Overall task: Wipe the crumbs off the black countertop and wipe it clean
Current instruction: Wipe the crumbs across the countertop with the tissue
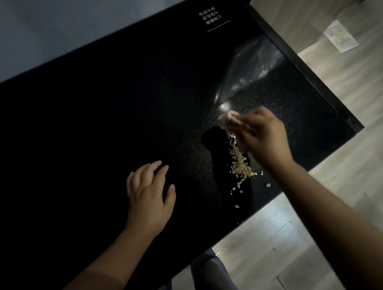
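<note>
Crumbs [240,163], pale yellow and coarse like broken grains, lie in a loose heap on the speckled black stone countertop [91,131], near its front right corner. A few stray bits are scattered from the heap toward the front edge. The heap sits just under and beside the right hand [262,135]. That hand's fingers are curled around a small crumpled pale pink wad [226,119]; whether it is cloth or tissue cannot be told. The wad pokes out past the fingertips above the far end of the heap, and whether it touches the surface is unclear. A dark shadow falls on the countertop just left of the crumbs.

The left hand [149,195] rests palm down on the countertop, well to the left of the heap. Its fingers are straight and slightly spread, and it holds nothing.

Beyond the right hand, a crumpled clear plastic bag [248,69] lies flat on the countertop toward the right edge. What it holds, if anything, cannot be made out.

Small white printed characters with an underline [212,16] mark the far right part of the countertop. A plain grey wall [34,31] runs behind it. To the right and in front is a light wood-grain floor [288,240], with a white paper sheet [340,35] lying on it. A grey trouser leg [208,281] shows below the front edge.
</note>
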A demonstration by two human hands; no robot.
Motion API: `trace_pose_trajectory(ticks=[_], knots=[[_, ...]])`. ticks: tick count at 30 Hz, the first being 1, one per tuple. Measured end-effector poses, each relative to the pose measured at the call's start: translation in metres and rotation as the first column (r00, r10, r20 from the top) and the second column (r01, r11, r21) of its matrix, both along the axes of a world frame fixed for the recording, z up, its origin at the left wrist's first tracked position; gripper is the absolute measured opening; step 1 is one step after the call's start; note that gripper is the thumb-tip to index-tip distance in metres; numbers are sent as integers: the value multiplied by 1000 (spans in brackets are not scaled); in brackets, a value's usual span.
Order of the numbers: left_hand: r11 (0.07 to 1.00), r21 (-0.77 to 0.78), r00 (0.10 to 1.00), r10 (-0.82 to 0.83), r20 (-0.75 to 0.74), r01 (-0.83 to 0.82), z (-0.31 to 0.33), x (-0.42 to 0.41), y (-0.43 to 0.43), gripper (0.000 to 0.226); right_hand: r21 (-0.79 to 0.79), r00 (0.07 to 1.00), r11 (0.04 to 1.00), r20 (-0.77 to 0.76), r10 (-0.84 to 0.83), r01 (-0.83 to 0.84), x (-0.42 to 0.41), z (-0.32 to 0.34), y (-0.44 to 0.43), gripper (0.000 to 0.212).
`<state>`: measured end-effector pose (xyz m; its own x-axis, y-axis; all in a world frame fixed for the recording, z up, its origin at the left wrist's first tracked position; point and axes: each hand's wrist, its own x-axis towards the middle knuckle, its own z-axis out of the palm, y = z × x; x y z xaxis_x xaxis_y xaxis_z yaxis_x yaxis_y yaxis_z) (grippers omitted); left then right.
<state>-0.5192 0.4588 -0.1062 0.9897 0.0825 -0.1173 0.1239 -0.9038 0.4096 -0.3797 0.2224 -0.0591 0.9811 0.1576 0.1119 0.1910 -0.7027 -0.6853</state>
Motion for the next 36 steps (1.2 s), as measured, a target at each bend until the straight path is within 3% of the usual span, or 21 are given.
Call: trace_pose_trajectory(ticks=[8, 12, 19, 23, 26, 31, 36], knots=[[998, 47, 999, 31, 23, -32, -6, 27, -22, 50, -161, 953, 944, -154, 263, -287, 70, -29, -4, 23], [998, 57, 999, 39, 18, -40, -8, 25, -22, 52, -63, 936, 947, -184, 299, -315, 41, -42, -10, 20], [995, 89, 999, 37, -10, -36, -5, 23, -26, 56, -83, 861, 866, -194, 471, -493, -16, -44, -53, 20], [994, 109, 999, 33, -23, -30, -3, 25, -28, 58, 56, 943, 954, -145, 301, -296, -11, -28, -62, 20], [991, 130, 999, 18, -40, -13, -3, 25, -27, 59, 75, 983, 988, -113, 146, -138, 0, -17, -76, 17], [989, 145, 999, 12, -51, -4, -3, 25, -28, 59, -6, 992, 999, -117, -37, 37, -3, -34, -113, 17], [989, 149, 999, 6, -46, 1, -3, 24, -28, 59, 57, 980, 988, -148, -133, 143, -34, -58, -108, 19]])
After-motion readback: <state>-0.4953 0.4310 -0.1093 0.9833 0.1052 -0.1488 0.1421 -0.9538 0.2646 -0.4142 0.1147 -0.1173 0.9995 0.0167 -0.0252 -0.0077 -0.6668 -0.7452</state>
